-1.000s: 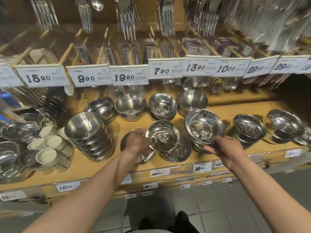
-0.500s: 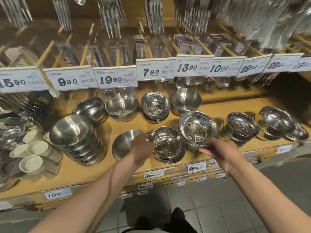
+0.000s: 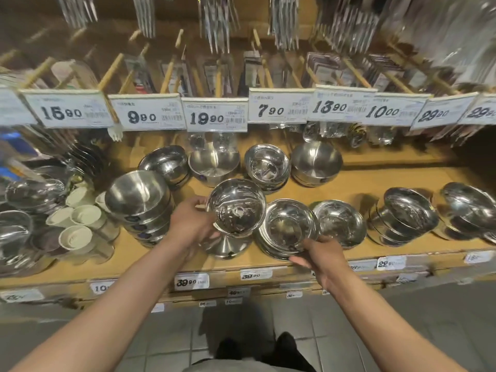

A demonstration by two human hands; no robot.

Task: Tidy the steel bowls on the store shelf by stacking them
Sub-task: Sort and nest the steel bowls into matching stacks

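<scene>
Two hands, shiny bowls
Left hand (image 3: 189, 224) fingers grip a raised bowl (image 3: 235, 206); right hand (image 3: 320, 257) fingers hold a stack (image 3: 285, 229) on the shelf (image 3: 362, 183).

L hand (image 3: 192, 224) holds steel bowl (image 3: 235, 206); R hand (image 3: 322, 257) grips bowl stack (image 3: 285, 229) on shelf (image 3: 375, 183).

Steel bowls on a wooden store shelf, one lifted clear.

A shiny steel bowl (image 3: 236, 206) is held tilted above an upturned bowl (image 3: 228, 244) on the shelf (image 3: 349, 183). Just right sits a short stack of bowls (image 3: 285, 229), beside a single shallow bowl (image 3: 339, 222); a taller stack (image 3: 139, 205) stands to the left.
</scene>
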